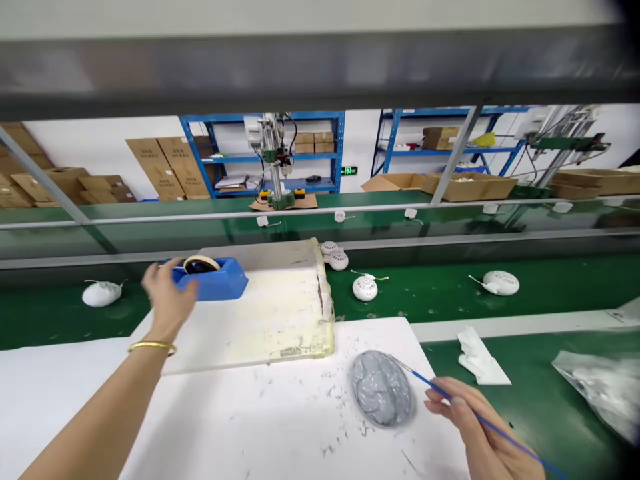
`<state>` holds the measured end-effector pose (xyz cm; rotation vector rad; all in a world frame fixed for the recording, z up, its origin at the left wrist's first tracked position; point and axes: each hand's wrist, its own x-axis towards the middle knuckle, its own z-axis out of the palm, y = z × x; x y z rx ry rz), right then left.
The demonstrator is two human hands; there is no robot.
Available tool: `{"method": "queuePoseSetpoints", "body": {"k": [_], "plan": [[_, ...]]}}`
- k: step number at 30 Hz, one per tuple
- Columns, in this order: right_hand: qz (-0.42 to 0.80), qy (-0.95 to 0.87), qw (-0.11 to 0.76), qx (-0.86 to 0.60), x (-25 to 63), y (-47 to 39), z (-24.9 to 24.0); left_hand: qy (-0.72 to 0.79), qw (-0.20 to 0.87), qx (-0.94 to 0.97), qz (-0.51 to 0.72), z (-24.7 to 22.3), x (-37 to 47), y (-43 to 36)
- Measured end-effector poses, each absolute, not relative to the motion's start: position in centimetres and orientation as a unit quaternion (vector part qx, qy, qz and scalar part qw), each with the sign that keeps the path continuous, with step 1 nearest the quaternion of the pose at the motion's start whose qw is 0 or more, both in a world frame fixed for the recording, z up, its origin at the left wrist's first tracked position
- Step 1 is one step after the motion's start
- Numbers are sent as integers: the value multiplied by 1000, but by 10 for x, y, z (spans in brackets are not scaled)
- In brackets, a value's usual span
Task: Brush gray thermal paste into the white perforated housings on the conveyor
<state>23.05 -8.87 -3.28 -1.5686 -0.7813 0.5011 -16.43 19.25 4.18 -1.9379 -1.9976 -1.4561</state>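
One brush (425,380) pinched in right fingers (463,388), left fingers (189,291) spread at one tape dispenser (223,283)

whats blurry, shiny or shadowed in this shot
In the head view, the left hand looks smeared, probably by motion; in the head view, the grey paste shows bright glints; also in the head view, a soft shadow crosses the white sheet, and the top right corner is dark.
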Motion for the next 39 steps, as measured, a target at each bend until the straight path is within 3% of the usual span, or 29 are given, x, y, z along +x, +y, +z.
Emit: {"method": "queuePoseSetpoints", "body": {"k": [7, 12, 18, 25, 28, 33, 39], "plan": [[218, -277, 604, -715, 235, -78, -37, -264, -198, -920, -211, 29, 46, 158], [189, -367, 583, -700, 240, -70, -46, -241, -256, -930, -106, 7, 108, 175], [153, -466, 560, -667, 243, -64, -50, -287, -280, -906, -133, -8, 113, 199], [178, -448, 566, -669, 243, -63, -57, -300, -380, -846, -225, 23, 86, 169], [218, -400, 569, -685, 243, -62, -56, -293, -493, -776, -262, 36, 57, 143], [278, -301, 622, -667, 238, -59, -48, -272, -765, -467, -349, 37, 9, 98], [345, -198, 680, -616, 241, -58, -44, -309, -842, -248, -367, 24, -16, 53]]}}
